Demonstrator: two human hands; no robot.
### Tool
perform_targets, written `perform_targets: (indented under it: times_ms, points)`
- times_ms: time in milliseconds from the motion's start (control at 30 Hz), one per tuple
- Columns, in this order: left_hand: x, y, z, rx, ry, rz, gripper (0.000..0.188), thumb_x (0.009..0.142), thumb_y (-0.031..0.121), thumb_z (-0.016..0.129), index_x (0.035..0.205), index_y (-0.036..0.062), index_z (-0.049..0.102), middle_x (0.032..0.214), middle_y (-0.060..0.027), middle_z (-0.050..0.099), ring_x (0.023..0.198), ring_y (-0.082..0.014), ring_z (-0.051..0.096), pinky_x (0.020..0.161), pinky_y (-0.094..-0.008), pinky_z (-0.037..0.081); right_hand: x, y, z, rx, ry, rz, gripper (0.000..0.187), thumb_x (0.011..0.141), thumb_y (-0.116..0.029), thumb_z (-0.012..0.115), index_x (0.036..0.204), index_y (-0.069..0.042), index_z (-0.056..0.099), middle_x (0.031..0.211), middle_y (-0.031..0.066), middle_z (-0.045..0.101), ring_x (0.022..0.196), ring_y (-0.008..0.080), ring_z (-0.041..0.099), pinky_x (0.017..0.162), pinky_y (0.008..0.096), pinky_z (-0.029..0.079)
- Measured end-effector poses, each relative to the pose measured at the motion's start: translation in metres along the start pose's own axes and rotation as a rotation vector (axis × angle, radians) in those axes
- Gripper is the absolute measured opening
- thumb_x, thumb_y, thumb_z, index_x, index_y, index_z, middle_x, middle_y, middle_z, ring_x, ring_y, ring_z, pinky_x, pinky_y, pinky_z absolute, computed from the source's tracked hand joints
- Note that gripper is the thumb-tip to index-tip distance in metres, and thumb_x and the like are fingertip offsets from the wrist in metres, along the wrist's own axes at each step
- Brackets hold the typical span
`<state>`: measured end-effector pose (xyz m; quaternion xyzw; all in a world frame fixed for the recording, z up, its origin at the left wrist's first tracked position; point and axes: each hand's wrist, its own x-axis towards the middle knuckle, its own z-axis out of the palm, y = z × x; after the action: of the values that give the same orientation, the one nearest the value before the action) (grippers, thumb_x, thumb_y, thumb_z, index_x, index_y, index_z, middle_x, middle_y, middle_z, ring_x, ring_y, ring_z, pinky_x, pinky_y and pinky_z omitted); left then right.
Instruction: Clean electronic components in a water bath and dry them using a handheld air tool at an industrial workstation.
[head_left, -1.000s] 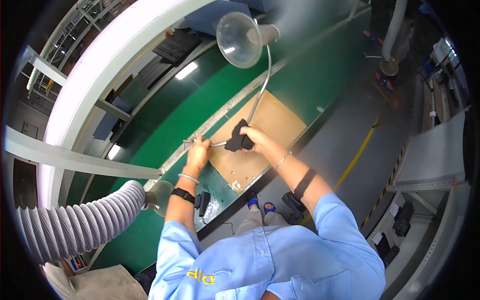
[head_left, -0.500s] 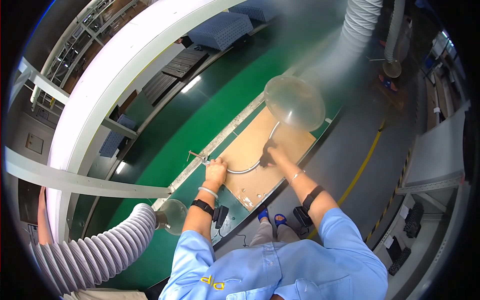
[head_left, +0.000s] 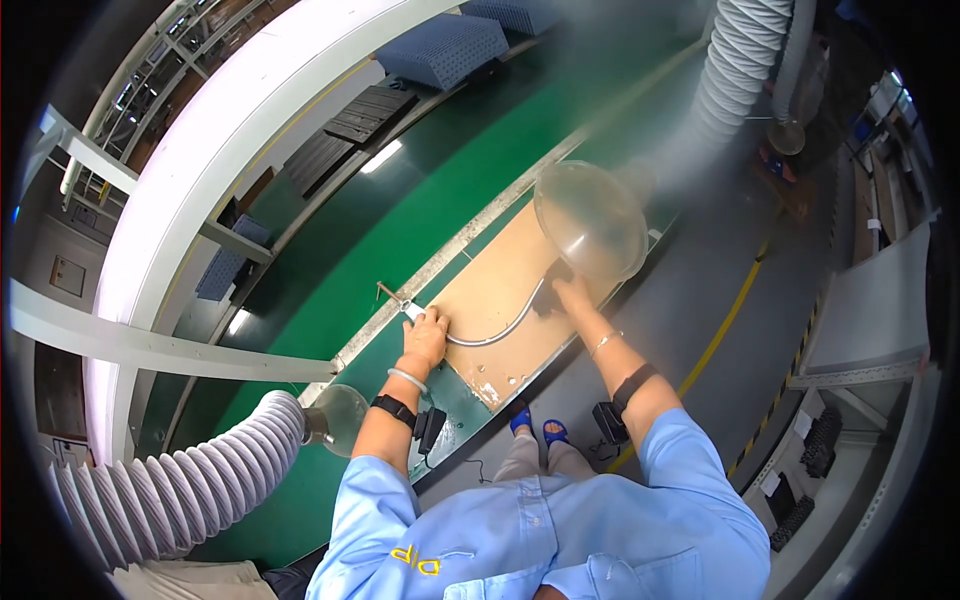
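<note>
Brown board, both hands on a bent metal tube

Cardboard-brown board (head_left: 500, 300) lies at centre. Left hand (head_left: 427, 337) presses narrowly on the curved tube's (head_left: 500, 333) end at 9 o'clock. Right hand (head_left: 572, 293) grips its dark end at 1 o'clock, partly hidden under a clear dome (head_left: 590, 222). No labels are legible.

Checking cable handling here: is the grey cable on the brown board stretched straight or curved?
Curved: the grey cable sags in an arc across the brown board between left hand and right hand.
</note>
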<state>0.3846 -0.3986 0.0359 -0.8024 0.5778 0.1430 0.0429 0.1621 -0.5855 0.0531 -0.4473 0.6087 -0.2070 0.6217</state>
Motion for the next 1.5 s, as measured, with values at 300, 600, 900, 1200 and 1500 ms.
perform_targets:
  times_ms: [300,600,900,1200,1500]
  points:
    - [-0.113,0.021,0.020,-0.323,0.279,-0.064,0.041,0.077,0.009,0.059,0.117,0.0092,0.052,0.125,-0.0169,0.045,0.110,-0.0352,0.047,0.091,-0.0442,0.040,0.008,0.095,-0.022,-0.428,0.179,-0.592,0.032,0.072,-0.012,0.057,0.101,0.003,0.056,0.100,0.0244,0.056,0.095,0.0397,0.053,0.085,0.0424,0.044]
    - [-0.368,0.048,0.084,-0.588,0.266,-0.448,0.030,0.077,0.007,0.059,0.107,0.0070,0.058,0.121,-0.0171,0.049,0.110,-0.0352,0.048,0.093,-0.0391,0.041,-0.179,0.151,0.080,-0.722,-0.517,-0.883,0.026,0.071,-0.003,0.055,0.097,-0.004,0.059,0.092,0.0171,0.053,0.093,0.0347,0.052,0.082,0.0406,0.044]
    - [-0.505,0.029,0.101,-0.834,0.567,-0.722,0.027,0.076,0.005,0.058,0.102,0.0052,0.059,0.106,-0.0158,0.056,0.099,-0.0342,0.054,0.086,-0.0376,0.046,-0.351,0.143,0.138,-0.412,-1.216,-0.083,0.049,0.076,-0.008,0.057,0.123,0.002,0.046,0.104,0.0075,0.057,0.095,0.0170,0.053,0.082,0.0269,0.042]
    - [-0.599,-0.083,0.103,-0.988,0.451,-0.632,0.027,0.080,0.011,0.057,0.106,0.0056,0.060,0.104,-0.0141,0.058,0.096,-0.0294,0.058,0.083,-0.0347,0.048,-0.421,0.184,0.232,-0.286,-1.062,0.017,0.038,0.073,-0.001,0.056,0.111,0.003,0.052,0.096,0.0089,0.059,0.086,0.0166,0.056,0.076,0.0263,0.046]
    - [-0.577,-0.174,0.124,-1.072,0.403,-0.523,0.026,0.082,0.013,0.056,0.106,0.0048,0.060,0.101,-0.0150,0.062,0.093,-0.0293,0.060,0.082,-0.0353,0.048,-0.466,0.186,0.276,-0.237,-0.980,0.100,0.042,0.074,-0.002,0.057,0.115,0.004,0.049,0.099,0.0095,0.058,0.087,0.0166,0.056,0.076,0.0266,0.046]
